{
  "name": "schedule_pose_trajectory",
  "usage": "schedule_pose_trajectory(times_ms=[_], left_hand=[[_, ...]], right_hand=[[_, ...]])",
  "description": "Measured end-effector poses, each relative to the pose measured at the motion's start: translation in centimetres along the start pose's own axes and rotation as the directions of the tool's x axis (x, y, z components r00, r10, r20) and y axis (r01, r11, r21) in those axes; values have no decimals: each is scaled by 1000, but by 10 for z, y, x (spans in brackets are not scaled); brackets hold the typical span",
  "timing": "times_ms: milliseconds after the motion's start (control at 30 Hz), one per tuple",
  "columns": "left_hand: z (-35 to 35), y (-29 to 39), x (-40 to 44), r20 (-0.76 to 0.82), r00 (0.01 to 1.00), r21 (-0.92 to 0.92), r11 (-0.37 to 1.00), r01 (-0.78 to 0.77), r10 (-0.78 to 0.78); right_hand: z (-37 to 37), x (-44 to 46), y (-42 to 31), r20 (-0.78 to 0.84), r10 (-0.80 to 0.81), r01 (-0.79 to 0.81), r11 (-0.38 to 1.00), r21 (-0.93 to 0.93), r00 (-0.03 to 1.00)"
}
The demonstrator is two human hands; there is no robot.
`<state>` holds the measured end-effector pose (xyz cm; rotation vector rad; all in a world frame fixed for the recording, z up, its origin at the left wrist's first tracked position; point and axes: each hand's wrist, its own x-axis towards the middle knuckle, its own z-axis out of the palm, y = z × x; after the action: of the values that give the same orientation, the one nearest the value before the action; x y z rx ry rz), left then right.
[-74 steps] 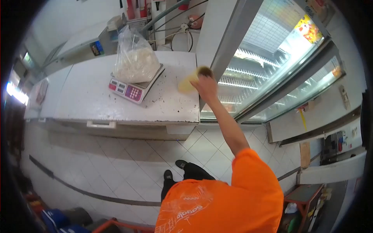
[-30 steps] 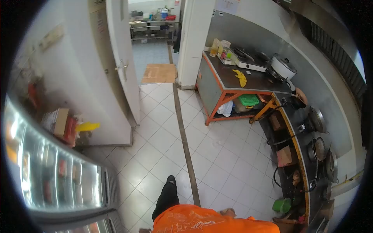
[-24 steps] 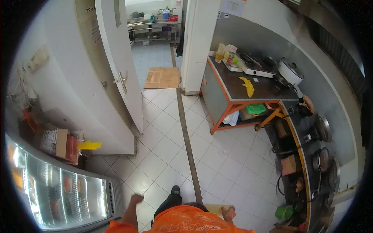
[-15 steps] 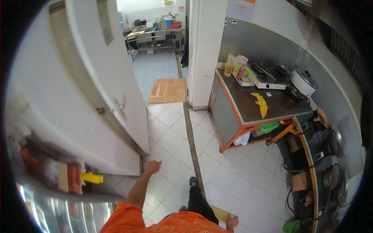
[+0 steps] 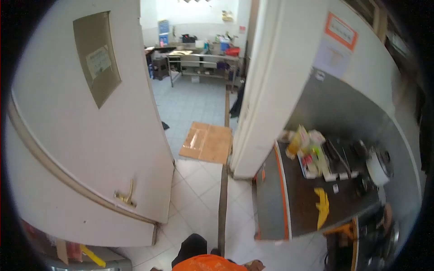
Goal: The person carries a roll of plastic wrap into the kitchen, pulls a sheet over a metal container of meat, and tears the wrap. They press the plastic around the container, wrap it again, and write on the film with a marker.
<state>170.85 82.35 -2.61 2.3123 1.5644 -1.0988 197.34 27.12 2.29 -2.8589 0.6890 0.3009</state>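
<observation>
A matt orange cloth shirt (image 5: pixel 205 263) meets smooth, faintly glossy pale floor tiles (image 5: pixel 201 174), near a dull brown cardboard sheet (image 5: pixel 214 143) bearing shiny strips of tape (image 5: pixel 194 142). At left, a smooth white-painted door (image 5: pixel 135 135) carries a glinting metal handle (image 5: pixel 126 195). At right, matt paper notices (image 5: pixel 333 56) hang above a dull grey, metal-looking wall panel (image 5: pixel 312 106), a smooth dark tabletop (image 5: pixel 300 203) and a limp yellow piece (image 5: pixel 322 207), cloth or rubber.

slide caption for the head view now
Orange shirt and right hand low in frame; pale door at left, cardboard on the tiled floor ahead.
</observation>
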Motion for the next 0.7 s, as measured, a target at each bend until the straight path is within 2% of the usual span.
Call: schedule_pose_trajectory(times_ms=[33,67,100,167,233,300,333,367,400,433,467,500,533,567,600,633,667,700], left_hand=[[-14,22,15,-152,858,-80,871,485,-492],[-25,42,31,-233,470,-202,515,833,-851],[-34,62,49,-241,-51,-331,33,943,-969],[-47,98,86,-173,362,-223,395,891,-916],[-68,119,111,-77,701,-136,704,697,-709],[-97,147,125,58,921,-102,916,389,-385],[-110,160,127,132,972,-107,972,210,-195],[-125,175,123,206,979,-131,991,25,3],[-167,260,164,271,942,-169,973,-159,200],[-211,340,224,321,863,-224,916,-332,391],[-276,385,242,287,833,-277,873,-401,473],[-327,440,258,-15,840,-256,809,-528,543],[-382,484,274,-187,800,-324,732,-599,571],[-454,526,275,-236,764,-380,667,-641,601],[-505,564,290,-306,707,-349,615,-707,638],[-563,595,286,-416,666,-426,514,-744,619],[-611,624,291,-453,648,-444,475,-760,612],[-654,645,295,-494,626,-457,433,-777,604]], right_hand=[[-3,39,-35,-11,-37,37,999,9,999],[-5,74,-68,-17,-71,71,997,14,997],[-4,106,-101,-22,-102,103,995,18,995],[0,160,-169,-18,-161,162,987,24,987],[11,190,-221,22,-205,205,979,23,978],[-1,232,-278,64,-244,243,970,16,968],[-29,255,-325,88,-259,259,966,9,962],[-48,271,-366,114,-272,273,962,0,956],[-71,284,-420,142,-280,283,959,-6,950],[-86,296,-460,168,-287,292,956,-9,943],[-86,308,-473,190,-293,300,954,-10,937],[-85,322,-488,211,-301,309,951,-6,930],[-84,335,-502,231,-307,315,949,-1,923],[-80,353,-526,245,-304,315,949,-9,921],[-69,376,-550,227,-287,299,954,-19,931],[-60,400,-578,202,-275,286,958,-24,940],[-55,419,-603,163,-265,259,964,60,950],[-50,439,-629,161,-273,265,962,67,949]])
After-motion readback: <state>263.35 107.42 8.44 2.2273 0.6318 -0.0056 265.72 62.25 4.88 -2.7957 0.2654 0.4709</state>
